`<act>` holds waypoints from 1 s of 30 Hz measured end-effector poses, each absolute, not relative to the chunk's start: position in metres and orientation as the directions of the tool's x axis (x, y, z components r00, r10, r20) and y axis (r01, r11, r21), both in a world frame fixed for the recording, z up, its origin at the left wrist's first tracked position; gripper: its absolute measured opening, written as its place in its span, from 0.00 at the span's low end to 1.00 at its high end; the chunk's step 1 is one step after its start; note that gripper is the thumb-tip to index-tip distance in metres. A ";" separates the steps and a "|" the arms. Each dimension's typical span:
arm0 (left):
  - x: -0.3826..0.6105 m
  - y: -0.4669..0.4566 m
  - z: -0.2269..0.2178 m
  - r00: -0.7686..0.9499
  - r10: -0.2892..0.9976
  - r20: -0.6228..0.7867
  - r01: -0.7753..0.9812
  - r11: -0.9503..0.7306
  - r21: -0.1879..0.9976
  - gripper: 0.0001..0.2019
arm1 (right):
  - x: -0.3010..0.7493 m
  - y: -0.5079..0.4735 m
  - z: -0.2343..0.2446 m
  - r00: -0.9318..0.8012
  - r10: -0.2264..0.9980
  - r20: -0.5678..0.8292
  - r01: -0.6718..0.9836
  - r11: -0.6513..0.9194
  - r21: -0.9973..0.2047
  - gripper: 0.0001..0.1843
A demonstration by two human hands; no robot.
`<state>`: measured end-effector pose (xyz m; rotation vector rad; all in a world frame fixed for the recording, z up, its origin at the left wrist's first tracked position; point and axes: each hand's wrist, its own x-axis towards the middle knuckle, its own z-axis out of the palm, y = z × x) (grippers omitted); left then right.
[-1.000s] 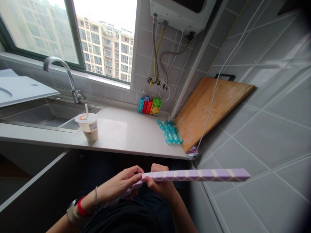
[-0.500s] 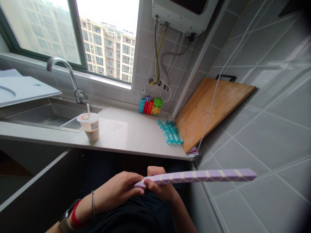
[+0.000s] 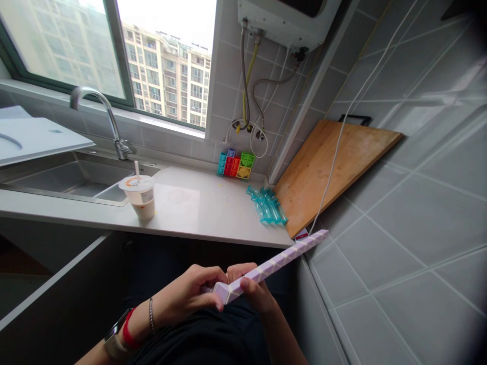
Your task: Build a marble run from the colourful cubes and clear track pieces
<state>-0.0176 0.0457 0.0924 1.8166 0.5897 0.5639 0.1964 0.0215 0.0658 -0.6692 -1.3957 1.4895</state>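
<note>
A long lilac-and-white snake puzzle (image 3: 279, 261), made of wedge segments, is held between my hands in front of my lap. My left hand (image 3: 198, 289), with a watch, a red band and a beaded bracelet at the wrist, pinches its near end. Around the segments just beyond that, my right hand (image 3: 253, 289) is closed, thumb on top. A bend shows in the puzzle between the two hands. From there its straight part slants up and right past the counter's front corner. The tip of the near end is hidden in my left fingers.
On the white counter (image 3: 190, 218) stand a lidded drink cup with a straw (image 3: 141, 198), a coloured block toy (image 3: 236, 166) and a teal plastic piece (image 3: 267, 205). A wooden board (image 3: 335, 167) leans at right. The sink (image 3: 83, 177) lies left.
The long part of the puzzle has swung from nearly level to slanting upward, its far end now further left. A bend has appeared between my hands, which stay closed on it.
</note>
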 end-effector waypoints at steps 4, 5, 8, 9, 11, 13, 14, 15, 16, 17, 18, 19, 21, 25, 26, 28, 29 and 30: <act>-0.018 0.043 0.099 0.742 0.663 0.101 0.165 -0.326 0.931 0.20 | 0.191 0.023 0.061 -0.349 0.918 0.191 -0.335 0.068 -0.940 0.30; -0.017 0.043 0.102 0.730 0.675 0.109 0.180 -0.343 0.922 0.19 | 0.189 0.023 0.060 -0.343 0.923 0.176 -0.345 0.050 -0.937 0.29; -0.014 0.041 0.108 0.701 0.701 0.127 0.207 -0.371 0.905 0.17 | 0.185 0.020 0.060 -0.324 0.940 0.110 -0.356 -0.014 -0.935 0.26; -0.013 0.040 0.110 0.699 0.704 0.124 0.209 -0.368 0.906 0.17 | 0.184 0.019 0.060 -0.321 0.942 0.096 -0.361 -0.028 -0.932 0.25; -0.011 0.038 0.112 0.706 0.699 0.113 0.201 -0.351 0.914 0.16 | 0.184 0.018 0.062 -0.336 0.937 0.092 -0.358 -0.037 -0.933 0.24; -0.010 0.037 0.113 0.717 0.688 0.111 0.184 -0.341 0.922 0.14 | 0.188 0.018 0.066 -0.376 0.920 0.107 -0.321 -0.022 -0.947 0.25; -0.010 0.036 0.113 0.719 0.686 0.106 0.187 -0.339 0.922 0.14 | 0.190 0.018 0.068 -0.393 0.912 0.115 -0.290 -0.004 -0.957 0.25; -0.011 0.035 0.112 0.717 0.691 0.090 0.204 -0.332 0.921 0.14 | 0.194 0.019 0.071 -0.402 0.908 0.120 -0.246 0.019 -0.969 0.26; -0.011 0.035 0.111 0.712 0.700 0.058 0.232 -0.313 0.921 0.15 | 0.197 0.019 0.074 -0.406 0.905 0.126 -0.188 0.052 -0.981 0.26; -0.011 0.035 0.110 0.704 0.710 0.014 0.264 -0.279 0.923 0.16 | 0.200 0.020 0.077 -0.402 0.906 0.134 -0.115 0.095 -0.989 0.27; -0.011 0.035 0.109 0.697 0.716 -0.041 0.292 -0.231 0.928 0.17 | 0.203 0.020 0.080 -0.397 0.906 0.144 -0.027 0.146 -0.989 0.27; -0.011 0.035 0.109 0.694 0.714 -0.096 0.308 -0.174 0.935 0.19 | 0.205 0.021 0.083 -0.391 0.906 0.159 0.065 0.199 -0.978 0.27; -0.011 0.035 0.108 0.694 0.698 -0.177 0.302 -0.060 0.951 0.19 | 0.209 0.021 0.087 -0.383 0.903 0.196 0.213 0.293 -0.932 0.27; -0.012 0.036 0.111 0.716 0.649 -0.257 0.256 0.099 0.962 0.21 | 0.211 0.021 0.086 -0.398 0.882 0.254 0.294 0.385 -0.875 0.28; -0.013 0.037 0.111 0.728 0.625 -0.280 0.254 0.133 0.958 0.22 | 0.211 0.020 0.085 -0.405 0.876 0.261 0.297 0.396 -0.869 0.28; -0.014 0.039 0.108 0.750 0.577 -0.323 0.255 0.198 0.947 0.24 | 0.211 0.019 0.085 -0.418 0.864 0.282 0.309 0.427 -0.850 0.27; -0.015 0.041 0.106 0.754 0.565 -0.336 0.254 0.221 0.941 0.26 | 0.210 0.019 0.085 -0.428 0.852 0.301 0.322 0.455 -0.830 0.27; -0.015 0.042 0.103 0.753 0.560 -0.344 0.254 0.235 0.938 0.27 | 0.210 0.018 0.086 -0.441 0.838 0.321 0.338 0.487 -0.806 0.26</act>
